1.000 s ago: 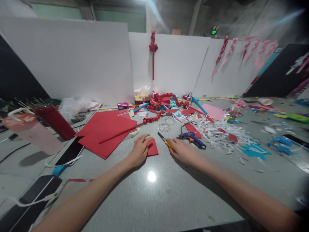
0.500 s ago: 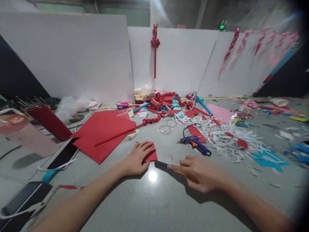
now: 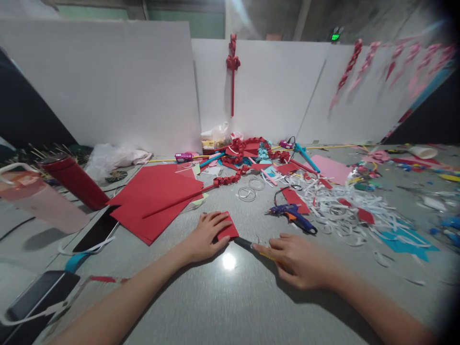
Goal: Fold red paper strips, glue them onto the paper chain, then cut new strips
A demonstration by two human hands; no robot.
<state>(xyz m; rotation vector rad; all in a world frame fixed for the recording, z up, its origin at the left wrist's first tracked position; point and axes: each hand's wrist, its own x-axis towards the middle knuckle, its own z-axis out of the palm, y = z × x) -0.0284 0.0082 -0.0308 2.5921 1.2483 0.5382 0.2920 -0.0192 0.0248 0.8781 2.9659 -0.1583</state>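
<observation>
One small red paper (image 3: 230, 225) is pressed onto the surface (image 3: 208, 302) by the left hand (image 3: 205, 236), fingers laid flat. A utility knife (image 3: 246, 244) is clamped in the right hand's (image 3: 300, 261) fingers, tip at the paper's near edge; no cut is judged finished.

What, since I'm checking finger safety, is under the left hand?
A small red paper piece lies partly under the left hand, its right-hand part showing. Whatever the hand covers cannot be seen.

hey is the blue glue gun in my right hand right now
No, your right hand holds a yellow-handled knife, while the blue glue gun lies on the table.
</observation>
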